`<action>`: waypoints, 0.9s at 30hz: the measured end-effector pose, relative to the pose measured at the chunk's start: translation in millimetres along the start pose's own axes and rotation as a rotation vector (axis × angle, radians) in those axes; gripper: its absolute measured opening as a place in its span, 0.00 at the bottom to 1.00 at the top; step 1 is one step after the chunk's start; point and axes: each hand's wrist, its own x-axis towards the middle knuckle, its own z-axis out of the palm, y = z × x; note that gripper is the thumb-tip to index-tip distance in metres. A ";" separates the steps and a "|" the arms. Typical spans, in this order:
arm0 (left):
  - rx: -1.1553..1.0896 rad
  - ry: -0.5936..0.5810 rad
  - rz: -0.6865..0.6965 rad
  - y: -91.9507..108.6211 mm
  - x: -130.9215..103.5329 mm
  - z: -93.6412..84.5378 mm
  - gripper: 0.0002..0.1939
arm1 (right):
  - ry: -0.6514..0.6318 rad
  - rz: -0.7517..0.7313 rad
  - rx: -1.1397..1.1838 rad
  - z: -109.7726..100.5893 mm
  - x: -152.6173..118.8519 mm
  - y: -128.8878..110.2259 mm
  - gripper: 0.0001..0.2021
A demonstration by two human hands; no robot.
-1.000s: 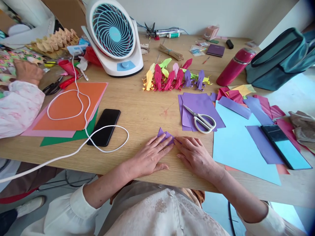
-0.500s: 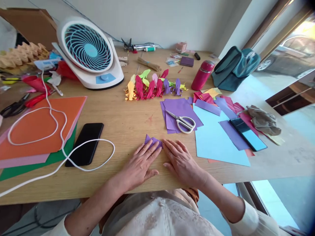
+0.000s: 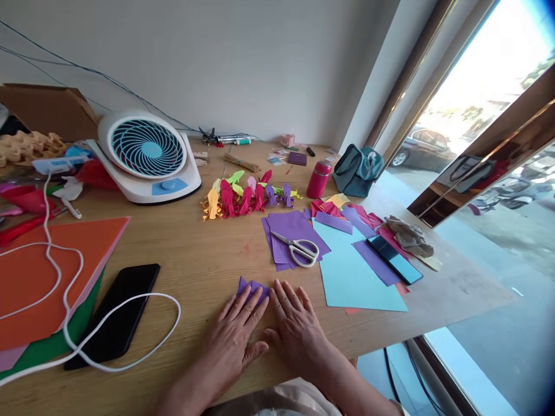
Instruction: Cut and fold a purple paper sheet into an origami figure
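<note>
Near the table's front edge lies a small folded piece of purple paper point(image 3: 254, 289), partly covered by fingers. My left hand point(image 3: 236, 332) rests flat on it, fingers stretched out, pressing it to the wood. My right hand point(image 3: 295, 323) lies flat just to the right, its fingertips at the paper's right edge; whether they touch the paper I cannot tell. Beyond the hands, white-handled scissors point(image 3: 301, 251) lie on a stack of purple paper sheets point(image 3: 292, 222). Farther back stands a cluster of folded paper figures point(image 3: 245, 199) in yellow, red, green and purple.
On the left are a black phone point(image 3: 124, 312), a white cable point(image 3: 176, 318) and orange paper point(image 3: 87, 260), with a fan point(image 3: 150, 153) behind. Light blue paper point(image 3: 359, 277), another phone point(image 3: 394, 260), a red bottle point(image 3: 318, 180) and a teal bag point(image 3: 358, 170) occupy the right.
The camera view has tilted up, so the table and hands sit lower and more of the wall and window shows. Both hands stay flat at the folded purple paper.
</note>
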 end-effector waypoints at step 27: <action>-0.002 -0.079 -0.035 6.1 -0.5 -2.9 0.43 | 0.005 -0.095 -0.098 6.0 2.1 -3.2 0.34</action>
